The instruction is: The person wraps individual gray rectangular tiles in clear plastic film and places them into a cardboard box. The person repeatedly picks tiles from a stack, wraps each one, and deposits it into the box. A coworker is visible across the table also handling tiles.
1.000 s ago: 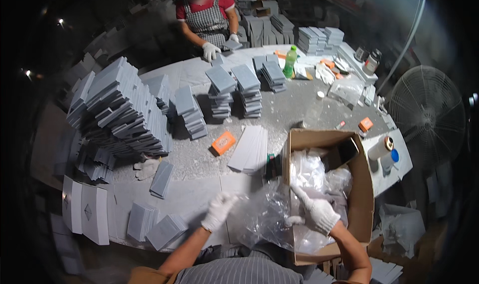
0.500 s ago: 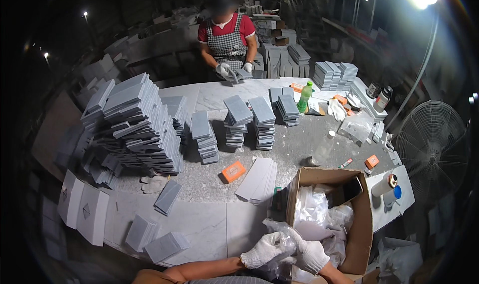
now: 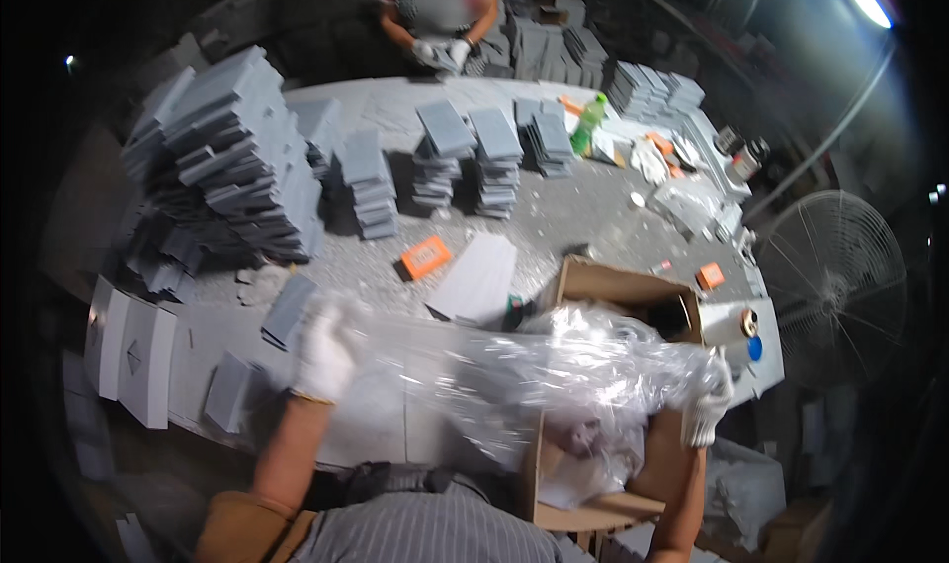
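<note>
A crinkled sheet of clear plastic film [image 3: 514,360] is stretched wide between my hands, in front of my striped clothing. My left hand [image 3: 326,350], in a white knit glove and smeared by motion, is closed on the film's left end. On the other side my right hand [image 3: 707,405], gloved the same way, grips the bunched right end. Beneath the film stands an open cardboard box [image 3: 628,284] with more clear plastic and a pinkish-grey bundle [image 3: 585,433] inside. Whether the film is a bag or a loose sheet, I cannot tell.
A tall stack of grey tiles [image 3: 237,158] leans at the left, with smaller stacks [image 3: 371,182] beyond. An orange box [image 3: 425,258] and white sheets [image 3: 474,276] lie mid-table. A fan [image 3: 835,266] stands right; a gloved co-worker [image 3: 440,9] is across the table.
My hands have moved far apart, drawing the crumpled plastic out across the box and table. My view has shifted, so the table sits higher. The co-worker's hands have come together.
</note>
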Available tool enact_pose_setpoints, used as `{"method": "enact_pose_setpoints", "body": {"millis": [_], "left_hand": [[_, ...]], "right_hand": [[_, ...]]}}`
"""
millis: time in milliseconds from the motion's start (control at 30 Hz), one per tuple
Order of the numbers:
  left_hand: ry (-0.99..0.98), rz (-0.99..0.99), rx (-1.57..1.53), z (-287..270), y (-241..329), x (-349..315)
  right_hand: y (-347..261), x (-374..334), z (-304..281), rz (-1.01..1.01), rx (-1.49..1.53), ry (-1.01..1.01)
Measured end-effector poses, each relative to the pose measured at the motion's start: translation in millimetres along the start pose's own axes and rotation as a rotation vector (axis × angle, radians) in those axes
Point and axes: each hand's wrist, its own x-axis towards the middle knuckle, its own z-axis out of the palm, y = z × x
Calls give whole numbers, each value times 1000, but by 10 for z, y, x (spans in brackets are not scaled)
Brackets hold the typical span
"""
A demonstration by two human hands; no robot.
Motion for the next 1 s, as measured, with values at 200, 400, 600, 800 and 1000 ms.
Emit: {"method": "enact_pose_setpoints", "body": {"millis": [200,400,600,800,1000], "left_hand": [[258,496,125,-542,749,-156],[423,642,79,-1250,1015,241],[265,723,296,-689,684,-123],[226,739,427,-723,456,-151],[206,693,424,-642,281,-50]], "right_hand": [[489,142,36,208,591,-93],[258,174,645,-366,-507,-50],[-267,-140,1842,-285,-307,-440],[180,-100,2031,279,447,-1254],[162,-376,2143,138,486,-1168]]}}
